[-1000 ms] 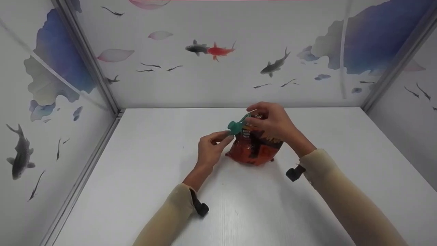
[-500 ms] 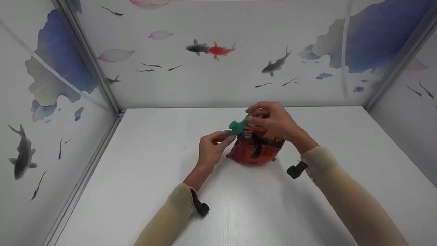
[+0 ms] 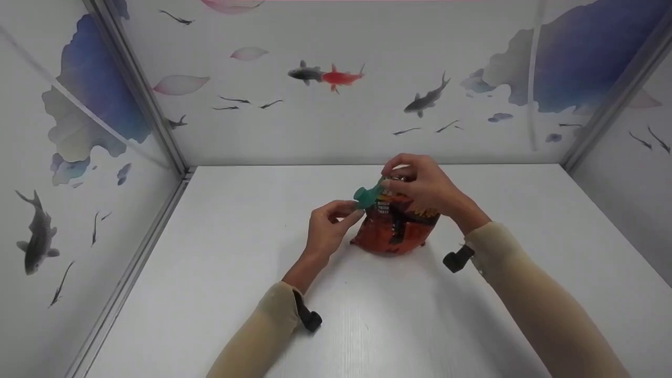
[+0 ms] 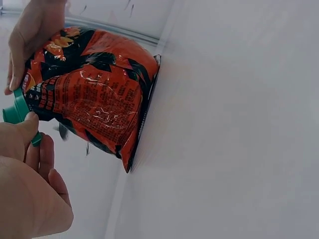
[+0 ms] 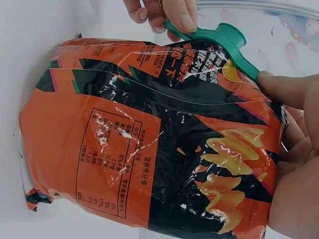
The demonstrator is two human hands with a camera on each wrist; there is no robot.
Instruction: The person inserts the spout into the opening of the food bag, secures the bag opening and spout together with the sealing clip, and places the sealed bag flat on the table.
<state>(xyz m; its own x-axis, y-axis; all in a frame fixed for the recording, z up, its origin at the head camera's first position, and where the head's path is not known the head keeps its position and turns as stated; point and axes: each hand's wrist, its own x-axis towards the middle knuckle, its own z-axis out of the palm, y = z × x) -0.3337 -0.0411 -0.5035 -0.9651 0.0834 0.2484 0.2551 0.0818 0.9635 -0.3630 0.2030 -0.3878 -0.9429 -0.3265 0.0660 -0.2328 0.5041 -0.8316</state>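
Observation:
An orange-red and black snack bag (image 3: 394, 231) stands upright on the white table. Across its top lies a green bag clip (image 5: 232, 40) with a round spout, plainest in the right wrist view. My left hand (image 3: 326, 231) pinches the clip's near end between thumb and fingers. At the other end my right hand (image 3: 428, 186) has its thumb pressed to the clip (image 4: 20, 107), with fingers behind the bag's top. In the left wrist view the printed side of the bag (image 4: 99, 94) faces the camera. The fingers behind the bag are partly hidden.
A white table (image 3: 252, 273) spreads around the bag. Behind it rises a white back wall (image 3: 336, 131) painted with fish and petals, and side panels with metal corner posts (image 3: 142, 84) flank the table. Each sleeve cuff carries a small black camera (image 3: 458, 258).
The green clip has turned slightly between the fingers, its right end now looking like one piece. Both hands and the bag keep nearly the same place.

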